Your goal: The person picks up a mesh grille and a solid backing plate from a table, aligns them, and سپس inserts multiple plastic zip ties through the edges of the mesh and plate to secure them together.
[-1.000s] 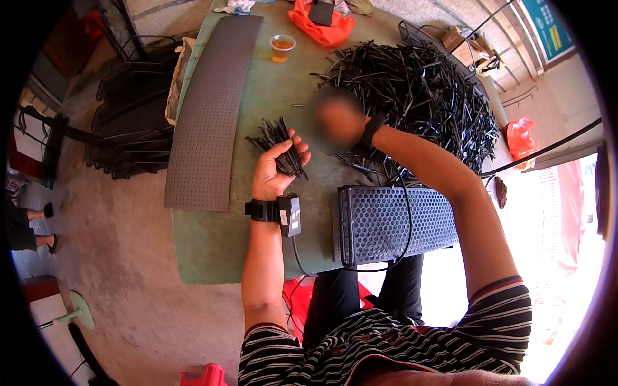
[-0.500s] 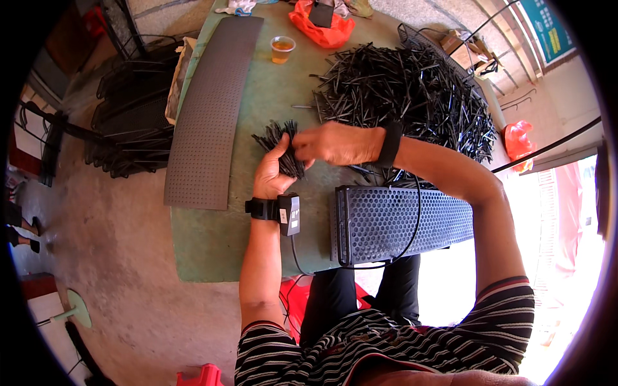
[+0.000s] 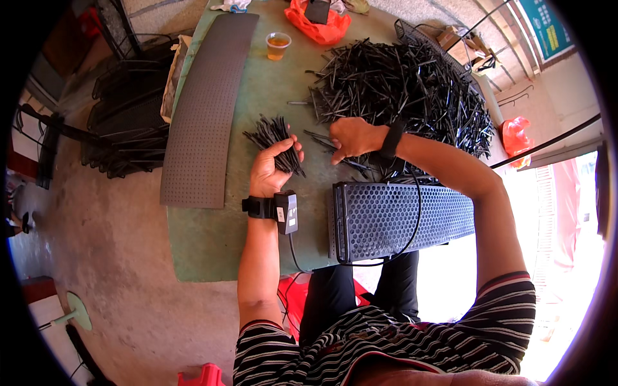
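My left hand (image 3: 273, 168) is closed around a fanned bundle of thin black sticks (image 3: 270, 136), above the middle of the table. To its right, at the near-left edge of a large heap of the same sticks (image 3: 393, 90), is my right hand (image 3: 355, 139), its fingers curled. A few sticks (image 3: 318, 137) poke out leftward from between its thumb and fingers. Its palm side is hidden. Each wrist wears a black strap, and a small black box (image 3: 287, 212) with a cable sits on the left one.
On the green table (image 3: 212, 248), a long perforated grey sheet (image 3: 206, 122) lies left. A black mesh panel (image 3: 405, 215) rests at the near edge. A cup of amber liquid (image 3: 277, 46) and a red plastic bag (image 3: 318, 26) stand far back. Black racks (image 3: 125, 122) stack beyond the left edge.
My right hand has moved right, away from the bundle, to the edge of the heap. My left hand keeps the bundle, which is now seen more fully.
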Available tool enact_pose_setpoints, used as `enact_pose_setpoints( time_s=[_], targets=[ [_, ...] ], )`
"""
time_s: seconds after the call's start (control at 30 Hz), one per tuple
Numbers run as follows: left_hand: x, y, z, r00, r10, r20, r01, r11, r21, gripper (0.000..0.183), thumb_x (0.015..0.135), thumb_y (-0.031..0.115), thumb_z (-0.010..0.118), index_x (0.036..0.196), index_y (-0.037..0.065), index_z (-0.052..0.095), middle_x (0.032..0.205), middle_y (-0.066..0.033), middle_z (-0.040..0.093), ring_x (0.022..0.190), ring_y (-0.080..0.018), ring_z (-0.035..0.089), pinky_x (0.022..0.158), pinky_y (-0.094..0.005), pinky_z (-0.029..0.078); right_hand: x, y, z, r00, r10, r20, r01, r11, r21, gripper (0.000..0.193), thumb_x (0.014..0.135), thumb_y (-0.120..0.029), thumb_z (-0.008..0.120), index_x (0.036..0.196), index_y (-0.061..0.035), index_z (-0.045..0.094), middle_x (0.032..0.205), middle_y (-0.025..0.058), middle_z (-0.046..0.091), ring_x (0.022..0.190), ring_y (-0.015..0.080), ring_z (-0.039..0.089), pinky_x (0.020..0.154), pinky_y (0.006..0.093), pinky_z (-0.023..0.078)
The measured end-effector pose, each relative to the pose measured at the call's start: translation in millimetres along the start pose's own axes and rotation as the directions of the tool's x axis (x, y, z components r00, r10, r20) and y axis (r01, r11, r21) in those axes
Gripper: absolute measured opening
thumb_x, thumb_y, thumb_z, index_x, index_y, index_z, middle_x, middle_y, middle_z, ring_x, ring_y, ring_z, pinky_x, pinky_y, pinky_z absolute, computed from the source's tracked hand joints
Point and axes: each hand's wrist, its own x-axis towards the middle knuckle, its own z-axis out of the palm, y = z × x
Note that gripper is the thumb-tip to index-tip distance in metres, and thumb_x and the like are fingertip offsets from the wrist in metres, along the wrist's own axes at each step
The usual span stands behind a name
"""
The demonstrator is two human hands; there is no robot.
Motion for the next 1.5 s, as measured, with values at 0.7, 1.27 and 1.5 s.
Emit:
enact_pose_setpoints(
  time_s=[0.7,1.27,1.5],
  targets=[
    [-1,2,-5,0.999,0.038,0.037,-0.033,0.991,-0.127,0.036,0.075,-0.002,0.059,0.11,0.005,0.053,0.086,-0.0065,0.06,0.074,-0.0184,0.056,0.071,-0.0344,0.048,54,-6,15,0.99,0.133,-0.05,-0.127,0.987,0.096,0.03,0.06,-0.02,0.073,0.079,0.0,0.061,0.076,0.018,0.061,0.077,0.0343,0.06,0.066,0.0403,0.047],
    [3,1,-4,0.999,0.051,0.002,-0.05,0.983,-0.179,0.036,0.075,-0.003,0.055,0.11,-0.004,0.049,0.09,-0.0107,0.061,0.098,-0.0279,0.054,0.095,-0.0447,0.039,62,7,-16,0.968,0.136,0.212,-0.209,0.902,0.377,0.024,0.062,-0.012,0.069,0.071,0.0076,0.059,0.065,0.0136,0.061,0.052,0.0207,0.06,0.046,0.0302,0.047],
    [1,0,1,1.0,-0.003,0.03,0.008,0.99,-0.14,0.032,0.075,-0.004,0.054,0.107,-0.003,0.049,0.098,-0.0152,0.058,0.103,-0.0319,0.051,0.097,-0.0476,0.037,34,-30,-56,0.987,0.132,0.094,-0.142,0.424,0.894,0.024,0.073,-0.014,0.068,0.064,0.0058,0.058,0.063,0.0138,0.061,0.053,0.0164,0.06,0.049,0.0245,0.05]
  ],
)
